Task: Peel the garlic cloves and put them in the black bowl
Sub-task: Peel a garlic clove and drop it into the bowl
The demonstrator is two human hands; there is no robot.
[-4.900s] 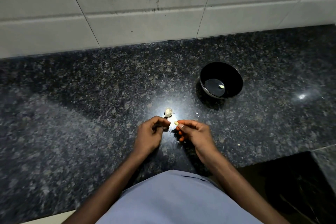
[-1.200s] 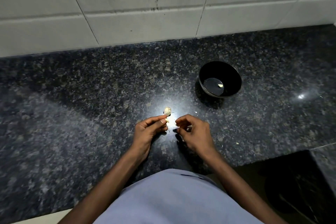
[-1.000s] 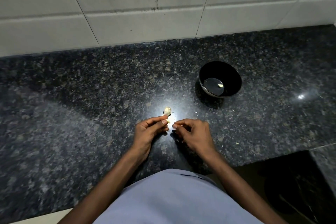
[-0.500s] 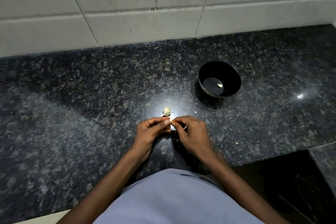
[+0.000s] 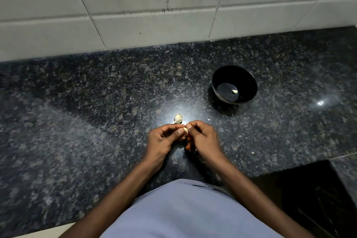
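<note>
Garlic clove held between both hands above the counter, mid-peel.

The garlic clove [image 5: 185, 130] sat pinched between my two thumbs, pale and partly bare, though I could not tell how much skin was left on it. My left hand [image 5: 164, 139] and right hand [image 5: 201, 137] had closed together on it, fingertips touching; about a second earlier they had been slightly apart, so I judged that I had taken a fresh grip to strip the remaining skin. Just beyond my hands a small pale lump of garlic [image 5: 178, 118] lay on the granite counter [image 5: 96, 102], whether clove or husk I could not tell. The black bowl [image 5: 234, 84] stood farther off to the right, unmoved, with one peeled clove [image 5: 234, 91] in it. A second clove was therefore close to joining it.
</note>
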